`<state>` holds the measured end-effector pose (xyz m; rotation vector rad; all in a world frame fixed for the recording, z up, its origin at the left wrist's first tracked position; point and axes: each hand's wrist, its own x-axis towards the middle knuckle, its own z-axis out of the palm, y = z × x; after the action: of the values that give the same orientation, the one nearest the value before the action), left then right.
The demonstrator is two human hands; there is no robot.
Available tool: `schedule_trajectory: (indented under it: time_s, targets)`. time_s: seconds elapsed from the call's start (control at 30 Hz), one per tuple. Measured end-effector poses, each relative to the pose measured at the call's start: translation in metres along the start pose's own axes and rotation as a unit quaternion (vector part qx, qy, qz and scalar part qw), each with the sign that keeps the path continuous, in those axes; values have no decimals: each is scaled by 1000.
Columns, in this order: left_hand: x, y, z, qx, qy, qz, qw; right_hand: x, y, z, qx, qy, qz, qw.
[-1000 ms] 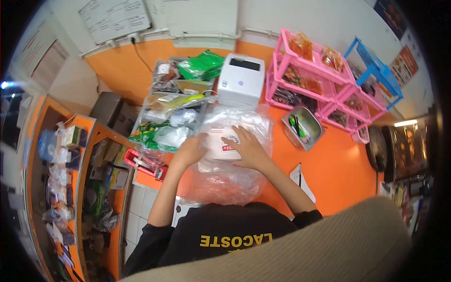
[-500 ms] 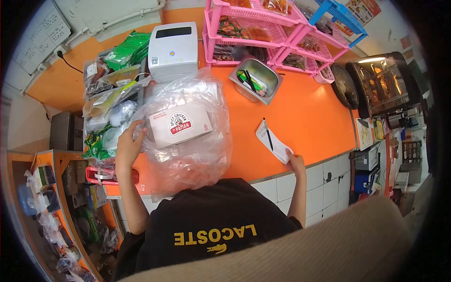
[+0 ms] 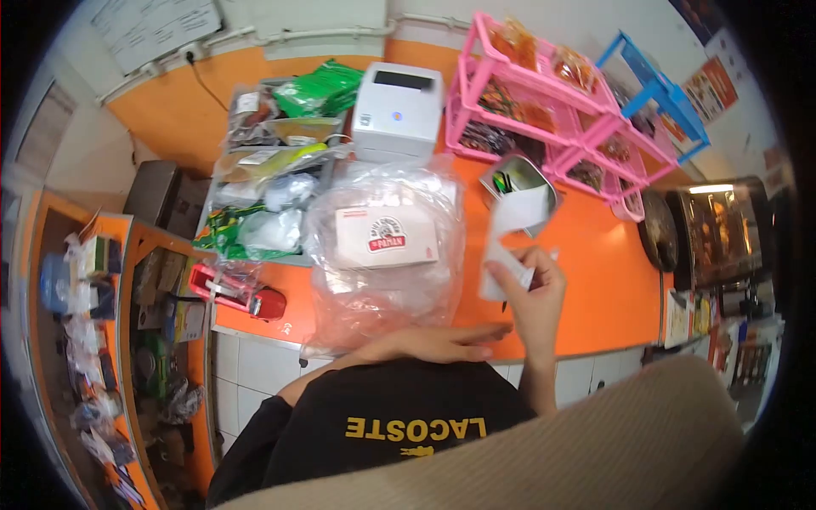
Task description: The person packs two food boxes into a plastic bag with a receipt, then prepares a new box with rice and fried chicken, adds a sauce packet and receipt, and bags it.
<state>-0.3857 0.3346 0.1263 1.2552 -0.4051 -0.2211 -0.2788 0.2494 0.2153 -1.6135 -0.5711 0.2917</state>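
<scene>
The right hand has lifted the paper slip off the counter, pinching it; the left hand, now off the bagged box, lies flat, empty.

1. Middle of bench: box, inside plastic bag.
2. Behind the bag, against the wall: printer.
3. Left of bag and printer: heap of packets; before it, at the near bench edge, tape dispenser.
4. Right of the printer, along the wall: tiered rack; further right, second rack.
5. Before the tiered rack, right of the bag: metal tub, pens inside.
6. Just right of the bag, above the bench: right hand, pinching paper slip between bag and tub.
7. Near bench edge, before the bag: left hand, lying flat.
8. Far right end: pan, display case beyond.
9. Left of the bench, lower: shelves with goods.
</scene>
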Motion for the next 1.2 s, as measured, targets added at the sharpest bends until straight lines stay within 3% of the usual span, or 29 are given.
schedule_trajectory:
  time_s: [0.07,0.1,0.13,0.2,0.27,0.37,0.47,0.6,0.7,0.8,1.0,1.1,1.2]
  targets:
    - [6,3,-3,-85,128,54,987,-4,-11,26,91,-63,-33,993]
    - [8,6,-9,-146,204,57,967,-6,-11,32,107,-64,-1,992]
    - [10,12,-17,-206,275,62,937,-7,-10,37,121,-65,29,990]
    - [-8,41,-38,-328,363,183,853,-5,-7,45,155,-68,76,983]
    - [-22,82,-46,-253,438,278,817,-4,1,54,193,-67,119,972]
    - [-48,94,-67,-194,429,314,825,-11,19,63,175,-120,167,963]
    - [-61,89,-76,-63,438,250,861,-15,31,73,179,-169,199,948]
    - [-65,74,-81,-292,540,243,751,-12,39,78,208,-210,260,919]
    - [-72,74,-89,-310,542,229,747,-15,42,79,212,-230,278,908]
    - [-70,80,-90,-251,488,282,787,-17,39,80,208,-237,292,903]
    - [-78,65,-106,-332,470,323,751,-20,42,82,209,-245,298,899]
    - [-78,56,-107,-165,564,243,771,-21,45,81,199,-253,295,899]
    - [-81,56,-109,-143,579,232,768,-22,47,77,211,-266,289,895]
